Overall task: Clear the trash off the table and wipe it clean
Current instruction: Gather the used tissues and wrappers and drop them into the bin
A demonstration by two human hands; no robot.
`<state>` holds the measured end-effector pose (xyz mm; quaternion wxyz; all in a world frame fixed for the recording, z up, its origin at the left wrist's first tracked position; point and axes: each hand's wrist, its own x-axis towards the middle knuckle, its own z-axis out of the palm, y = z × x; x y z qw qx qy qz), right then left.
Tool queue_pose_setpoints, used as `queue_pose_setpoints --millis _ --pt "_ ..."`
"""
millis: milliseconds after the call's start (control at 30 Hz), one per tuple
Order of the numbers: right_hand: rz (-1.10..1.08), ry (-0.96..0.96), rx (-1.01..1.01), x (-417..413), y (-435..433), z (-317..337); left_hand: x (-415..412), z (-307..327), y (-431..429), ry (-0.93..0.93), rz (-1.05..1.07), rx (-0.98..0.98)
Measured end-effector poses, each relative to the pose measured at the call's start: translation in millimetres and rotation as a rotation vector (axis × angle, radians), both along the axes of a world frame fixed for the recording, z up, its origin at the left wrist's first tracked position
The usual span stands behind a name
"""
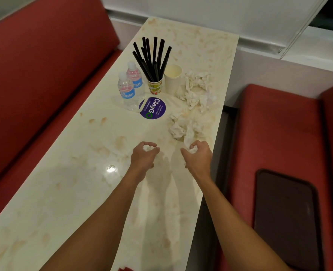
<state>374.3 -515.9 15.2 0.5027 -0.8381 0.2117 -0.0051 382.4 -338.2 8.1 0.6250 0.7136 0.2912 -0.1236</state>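
Both hands at centre frame, low over the stained table point(67, 192). Left hand point(144, 155) clenched around a small crumpled napkin wad point(148, 148); right hand point(198, 155) clenched on another wad point(192, 150). More crumpled napkins point(196, 89) lie loose at centre right, close to the table's right edge. Risk: sweeping these could push them off onto the red seat point(279, 133); reaching past could topple the cup of black straws point(155, 86), the white paper cup point(172, 79) or the two water bottles point(129, 89). Legible: purple round sticker point(152, 108) reads "ClayGo", small print unclear; bottle labels show "FRESH", partly cut off.
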Motion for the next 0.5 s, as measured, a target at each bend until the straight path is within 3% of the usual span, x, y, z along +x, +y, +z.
queue_pose_setpoints --millis 267,500 --pt "0.027 0.025 0.095 5.2 2.7 4.3 -5.2 -0.1 12.8 0.001 0.038 -0.014" --pt "0.096 -0.016 -0.006 10.7 15.1 18.0 -8.5 7.3 22.6 -0.016 0.053 -0.004"
